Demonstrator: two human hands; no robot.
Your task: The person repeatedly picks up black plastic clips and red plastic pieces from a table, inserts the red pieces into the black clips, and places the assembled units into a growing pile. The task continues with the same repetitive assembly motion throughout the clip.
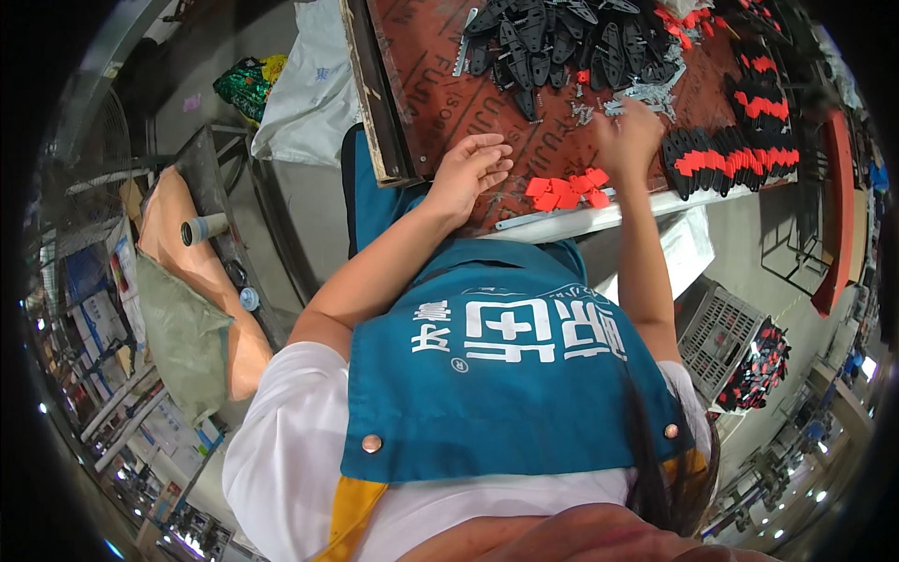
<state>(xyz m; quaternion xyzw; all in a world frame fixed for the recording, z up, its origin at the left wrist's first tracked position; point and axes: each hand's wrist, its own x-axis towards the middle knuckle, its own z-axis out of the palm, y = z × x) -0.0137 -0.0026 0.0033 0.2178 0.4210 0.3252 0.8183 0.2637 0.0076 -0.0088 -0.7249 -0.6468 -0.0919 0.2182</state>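
My left hand (471,171) rests palm down on the brown worktable (426,84), fingers loosely apart and holding nothing. Just right of it lies a small heap of red plastic pieces (567,191). My right hand (628,137) reaches further onto the table, its fingertips at a scatter of small grey metal parts (648,95); its fingers are hidden behind the back of the hand. A pile of black oval plastic parts (543,37) lies beyond both hands. Rows of black-and-red assembled pieces (740,155) are stacked to the right.
A white strip (581,221) runs along the table's near edge. A grey crate (716,332) with more black-and-red pieces stands on the floor at right. A white sack (309,94) and a green bag (248,82) lie left of the table. My teal apron (506,375) fills the foreground.
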